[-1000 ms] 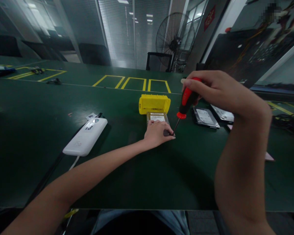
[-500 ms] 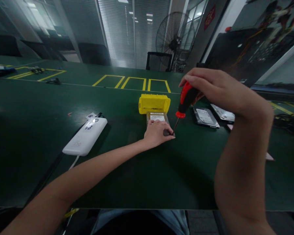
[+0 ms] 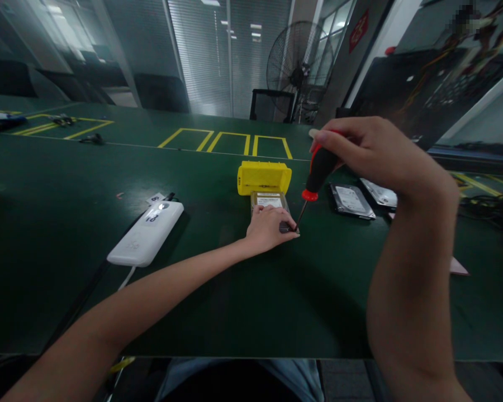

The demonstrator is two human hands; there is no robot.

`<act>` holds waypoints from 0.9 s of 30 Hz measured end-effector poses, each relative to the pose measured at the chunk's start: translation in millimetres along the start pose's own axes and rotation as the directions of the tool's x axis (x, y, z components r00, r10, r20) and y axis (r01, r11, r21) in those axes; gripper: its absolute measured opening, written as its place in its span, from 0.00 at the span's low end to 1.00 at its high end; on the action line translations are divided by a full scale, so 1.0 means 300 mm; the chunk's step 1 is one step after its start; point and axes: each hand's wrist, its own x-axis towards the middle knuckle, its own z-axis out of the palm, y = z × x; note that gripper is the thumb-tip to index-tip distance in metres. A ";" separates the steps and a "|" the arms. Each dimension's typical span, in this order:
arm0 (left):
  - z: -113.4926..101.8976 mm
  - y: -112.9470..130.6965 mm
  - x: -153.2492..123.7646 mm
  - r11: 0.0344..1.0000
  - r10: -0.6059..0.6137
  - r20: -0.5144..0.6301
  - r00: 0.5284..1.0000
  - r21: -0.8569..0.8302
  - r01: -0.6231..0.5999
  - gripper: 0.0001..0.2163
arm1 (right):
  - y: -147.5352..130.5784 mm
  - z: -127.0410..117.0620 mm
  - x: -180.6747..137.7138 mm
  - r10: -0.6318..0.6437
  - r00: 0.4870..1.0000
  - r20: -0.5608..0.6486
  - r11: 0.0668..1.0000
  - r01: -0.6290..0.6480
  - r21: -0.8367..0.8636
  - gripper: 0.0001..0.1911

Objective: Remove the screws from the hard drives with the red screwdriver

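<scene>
A hard drive (image 3: pixel 269 200) with a white label lies flat on the green table (image 3: pixel 218 290), just in front of a yellow plastic bin (image 3: pixel 264 177). My left hand (image 3: pixel 270 228) rests on the drive's near end, fingers pressed down on it. Above it, my right hand (image 3: pixel 366 151) is closed round the red and black handle of a screwdriver (image 3: pixel 314 178). The thin shaft slants down to the left, and its tip meets the drive's near right corner beside my left fingertips.
Two more hard drives (image 3: pixel 351 201) (image 3: pixel 379 194) lie to the right of the bin. A white power strip (image 3: pixel 146 232) with its cable sits at the left. Yellow floor-style markings (image 3: pixel 226 142) cross the far table. A standing fan (image 3: pixel 299 67) stands behind.
My right hand's fingers have shifted on the screwdriver handle, turning it, so less red shows now. The tip stays on the same corner. My left hand has not moved.
</scene>
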 end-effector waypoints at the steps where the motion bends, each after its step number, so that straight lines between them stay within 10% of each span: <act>1: 0.000 0.000 0.000 1.000 0.003 -0.001 1.000 -0.004 -0.003 0.08 | 0.000 0.000 0.000 -0.011 1.000 -0.011 1.000 0.011 -0.018 0.24; 27: -0.003 -0.004 -0.006 1.000 0.013 0.003 1.000 0.003 -0.013 0.09 | -0.014 -0.003 -0.001 -0.051 0.996 0.070 0.998 0.049 0.026 0.17</act>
